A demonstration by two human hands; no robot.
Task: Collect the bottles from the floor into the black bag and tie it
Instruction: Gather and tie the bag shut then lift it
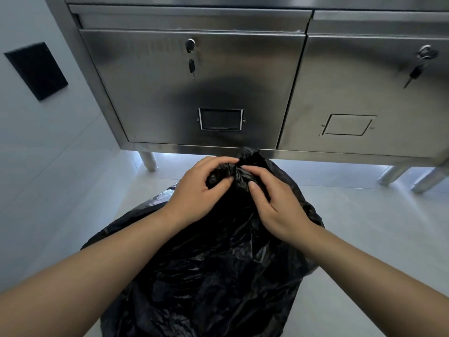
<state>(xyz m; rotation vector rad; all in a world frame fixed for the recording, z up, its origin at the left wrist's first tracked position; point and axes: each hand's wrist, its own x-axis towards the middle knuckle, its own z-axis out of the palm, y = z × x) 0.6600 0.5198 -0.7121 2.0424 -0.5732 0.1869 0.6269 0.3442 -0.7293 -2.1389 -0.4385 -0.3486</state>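
A bulging black bag [218,271] stands on the pale floor in front of me, its top gathered into a twisted bunch near the cabinet's bottom edge. My left hand [196,190] grips the gathered plastic from the left, fingers curled into it. My right hand [274,203] pinches the same bunch from the right, thumb and fingers pressed on the folds. No bottles are visible; whatever the bag holds is hidden by the plastic.
A stainless steel cabinet [194,88] with two locked doors, keys hanging in the locks, stands right behind the bag on short metal legs [148,161]. A pale wall with a black panel [36,69] is at the left. Light floor tiles [376,239] spread to the right.
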